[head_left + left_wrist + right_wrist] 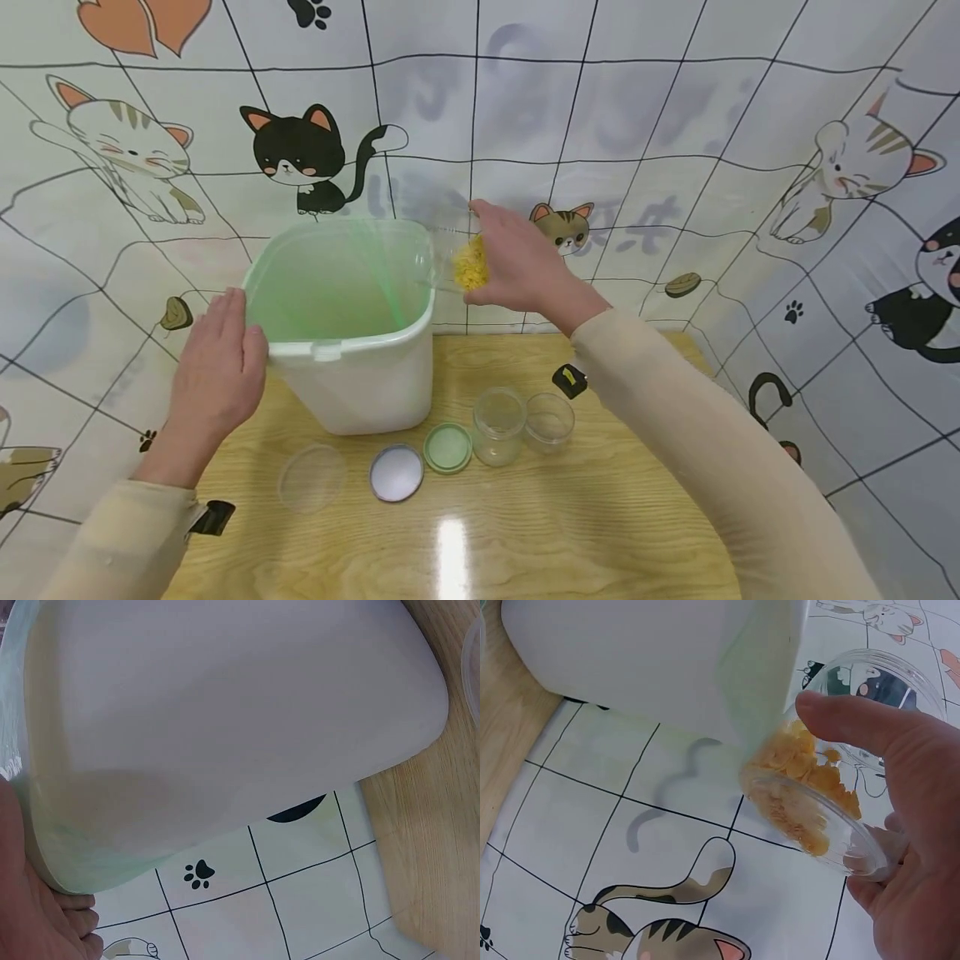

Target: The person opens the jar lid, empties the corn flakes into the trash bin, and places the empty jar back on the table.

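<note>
A white bin (360,383) with a pale green liner (322,292) stands at the back left of the table. Around its near left corner my left hand (217,367) grips just below the rim, thumb at the near face and fingers along the side. My right hand (517,258) holds a clear jar (444,250) tipped on its side at the bin's right rim, mouth towards the bin. Yellow flaky pieces (802,761) lie inside the jar, gathered near its base.
Before the bin lie a clear lid (311,477), a white lid (396,472) and a green lid (447,447). Beside them stand an upright clear jar (498,425) and a shallow clear cup (550,419). A cat-patterned sheet (652,108) covers the walls behind and beside the wooden table (585,517).
</note>
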Action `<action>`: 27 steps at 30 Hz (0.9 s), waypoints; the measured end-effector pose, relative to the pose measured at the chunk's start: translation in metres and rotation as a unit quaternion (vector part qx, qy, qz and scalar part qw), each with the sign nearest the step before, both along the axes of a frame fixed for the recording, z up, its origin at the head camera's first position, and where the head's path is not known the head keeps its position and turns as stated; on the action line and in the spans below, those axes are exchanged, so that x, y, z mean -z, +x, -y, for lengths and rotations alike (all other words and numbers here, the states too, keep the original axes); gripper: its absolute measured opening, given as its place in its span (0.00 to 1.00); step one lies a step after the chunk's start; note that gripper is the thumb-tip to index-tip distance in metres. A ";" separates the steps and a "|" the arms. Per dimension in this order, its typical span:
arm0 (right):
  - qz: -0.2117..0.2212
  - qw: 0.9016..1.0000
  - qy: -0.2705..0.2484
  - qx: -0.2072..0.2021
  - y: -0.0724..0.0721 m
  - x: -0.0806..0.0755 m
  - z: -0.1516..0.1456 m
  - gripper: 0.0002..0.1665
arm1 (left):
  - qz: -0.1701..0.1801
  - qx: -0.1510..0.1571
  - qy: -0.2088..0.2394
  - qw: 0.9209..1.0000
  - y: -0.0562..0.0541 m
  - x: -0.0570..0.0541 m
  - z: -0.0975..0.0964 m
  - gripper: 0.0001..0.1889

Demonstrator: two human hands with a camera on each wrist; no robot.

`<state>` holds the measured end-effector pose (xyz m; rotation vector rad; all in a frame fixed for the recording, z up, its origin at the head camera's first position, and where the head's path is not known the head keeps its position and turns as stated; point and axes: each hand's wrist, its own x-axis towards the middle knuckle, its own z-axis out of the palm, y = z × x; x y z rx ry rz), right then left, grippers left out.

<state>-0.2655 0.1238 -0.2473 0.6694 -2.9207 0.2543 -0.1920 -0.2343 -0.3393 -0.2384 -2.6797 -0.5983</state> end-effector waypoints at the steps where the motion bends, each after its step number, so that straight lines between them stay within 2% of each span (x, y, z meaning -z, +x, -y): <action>1: -0.003 1.000 0.011 0.000 -0.002 -0.001 0.003 0.71 | 0.000 -0.002 -0.001 1.000 0.000 0.000 0.000 0.31; 9: -0.025 0.998 0.061 -0.013 -0.011 -0.009 0.018 0.67 | -0.004 -0.011 -0.005 1.000 0.002 0.001 -0.001 0.30; 15: -0.062 0.994 0.083 -0.039 -0.017 -0.010 0.025 0.61 | 0.000 -0.016 -0.013 1.000 0.001 0.002 -0.001 0.30; 22: -0.118 0.983 0.127 -0.065 -0.019 -0.012 0.035 0.57 | 0.002 -0.025 -0.009 1.000 0.001 0.003 -0.002 0.30; 27: -0.161 0.973 0.148 -0.075 -0.020 -0.013 0.038 0.49 | 0.003 -0.028 -0.007 1.000 0.001 0.003 -0.003 0.30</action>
